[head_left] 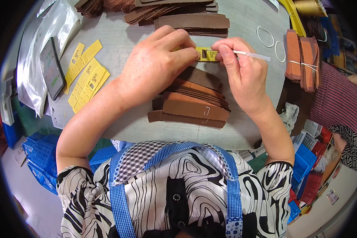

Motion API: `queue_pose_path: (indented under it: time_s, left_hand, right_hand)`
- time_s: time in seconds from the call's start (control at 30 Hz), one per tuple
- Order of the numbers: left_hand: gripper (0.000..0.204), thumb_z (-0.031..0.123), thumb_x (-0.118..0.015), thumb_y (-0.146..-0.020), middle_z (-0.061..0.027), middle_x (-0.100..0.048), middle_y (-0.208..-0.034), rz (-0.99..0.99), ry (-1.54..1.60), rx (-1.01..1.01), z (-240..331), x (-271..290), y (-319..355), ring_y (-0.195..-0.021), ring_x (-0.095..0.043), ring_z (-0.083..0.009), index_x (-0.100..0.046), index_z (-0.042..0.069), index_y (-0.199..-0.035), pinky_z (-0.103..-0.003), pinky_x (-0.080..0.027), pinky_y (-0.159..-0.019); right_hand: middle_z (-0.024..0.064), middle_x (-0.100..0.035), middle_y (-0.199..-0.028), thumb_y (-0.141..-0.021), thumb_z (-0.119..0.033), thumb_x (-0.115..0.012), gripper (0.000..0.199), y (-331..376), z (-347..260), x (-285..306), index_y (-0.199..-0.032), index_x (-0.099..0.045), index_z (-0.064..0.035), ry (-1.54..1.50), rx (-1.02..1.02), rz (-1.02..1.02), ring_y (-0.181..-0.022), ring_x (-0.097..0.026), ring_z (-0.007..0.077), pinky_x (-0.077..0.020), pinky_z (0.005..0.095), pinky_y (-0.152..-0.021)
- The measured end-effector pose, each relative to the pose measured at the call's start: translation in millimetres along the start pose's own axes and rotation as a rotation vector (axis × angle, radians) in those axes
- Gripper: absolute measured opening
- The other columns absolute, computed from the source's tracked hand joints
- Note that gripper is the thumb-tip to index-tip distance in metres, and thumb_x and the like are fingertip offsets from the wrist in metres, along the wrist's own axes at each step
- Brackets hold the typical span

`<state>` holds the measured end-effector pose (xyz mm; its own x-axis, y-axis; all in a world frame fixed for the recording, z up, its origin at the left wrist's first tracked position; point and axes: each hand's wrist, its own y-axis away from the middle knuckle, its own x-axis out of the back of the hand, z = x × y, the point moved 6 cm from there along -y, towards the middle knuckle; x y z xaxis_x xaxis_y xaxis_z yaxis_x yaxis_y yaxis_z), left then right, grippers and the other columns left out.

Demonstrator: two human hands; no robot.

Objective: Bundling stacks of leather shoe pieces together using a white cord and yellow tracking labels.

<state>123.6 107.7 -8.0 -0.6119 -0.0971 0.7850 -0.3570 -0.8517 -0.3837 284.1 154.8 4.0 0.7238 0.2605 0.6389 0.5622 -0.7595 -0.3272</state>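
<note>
My left hand [152,55] is closed, its fingertips pressing on a yellow template strip [208,54] with a small rectangular cut-out. At the strip's right end is my right hand [244,73], closed round a thin white marking pen [252,54] that points to the right past the fingers. The pen's other end is hidden in the grip. Just below the strip, a fanned stack of brown leather strips [196,108] lies on the table, and the front piece bears a white bracket-shaped mark. Part of that stack is covered by my left hand.
More brown strips [192,22] are piled along the far side. Yellow templates [89,85] and a phone [52,67] lie left. Rubber bands [265,36] and tied brown bundles [303,61] are at right. Blue baskets [41,158] stand below; another person's striped sleeve [337,97] shows right.
</note>
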Motion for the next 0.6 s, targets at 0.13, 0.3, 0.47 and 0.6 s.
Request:
queue_pose_path:
  time_s: [0.13,0.3,0.47,0.6]
  left_hand:
    - [0.016,0.008,-0.077,-0.083,-0.0044,-0.068,-0.101,0.000,0.008,-0.002,-0.6,0.4,-0.3,-0.092,-0.064,-0.0268,-0.074,0.009,-0.098,-0.038,-0.056,-0.079]
    - [0.012,0.013,-0.073,-0.081,-0.0035,-0.064,-0.094,0.014,0.035,0.004,-2.8,0.5,1.4,-0.091,-0.063,-0.0262,-0.072,0.011,-0.093,-0.039,-0.055,-0.079]
    - [0.012,0.013,-0.076,-0.082,-0.0049,-0.065,-0.093,-0.065,0.187,0.000,3.6,2.6,5.6,-0.091,-0.064,-0.0284,-0.073,0.011,-0.093,-0.041,-0.055,-0.079]
    - [0.016,0.005,-0.079,-0.081,-0.0056,-0.070,-0.101,-0.235,0.309,0.072,13.0,4.3,10.8,-0.091,-0.069,-0.0277,-0.074,0.009,-0.097,-0.038,-0.057,-0.078]
  right_hand:
    - [0.0116,-0.066,-0.084,-0.105,-0.015,-0.058,0.020,3.1,-8.1,0.6,-0.091,-0.064,-0.0022,0.074,-0.041,-0.062,-0.074,-0.064,0.0316,-0.0510,0.0390,-0.067]
    - [0.0103,-0.066,-0.082,-0.104,-0.015,-0.059,0.016,-5.9,-5.9,-4.6,-0.096,-0.067,-0.0044,-0.037,-0.070,-0.097,-0.070,-0.063,0.0313,-0.0511,0.0397,-0.065]
    - [-0.0006,-0.069,-0.093,-0.086,-0.015,-0.079,0.025,-35.5,3.9,-4.2,-0.111,-0.076,-0.0161,0.487,0.446,0.144,-0.083,-0.063,0.0207,-0.0510,0.0364,-0.077]
    - [-0.0045,-0.064,-0.087,-0.075,-0.017,-0.084,0.021,-38.1,17.0,-12.7,-0.096,-0.079,-0.0184,0.522,0.383,0.152,-0.085,-0.061,0.0194,-0.0475,0.0356,-0.075]
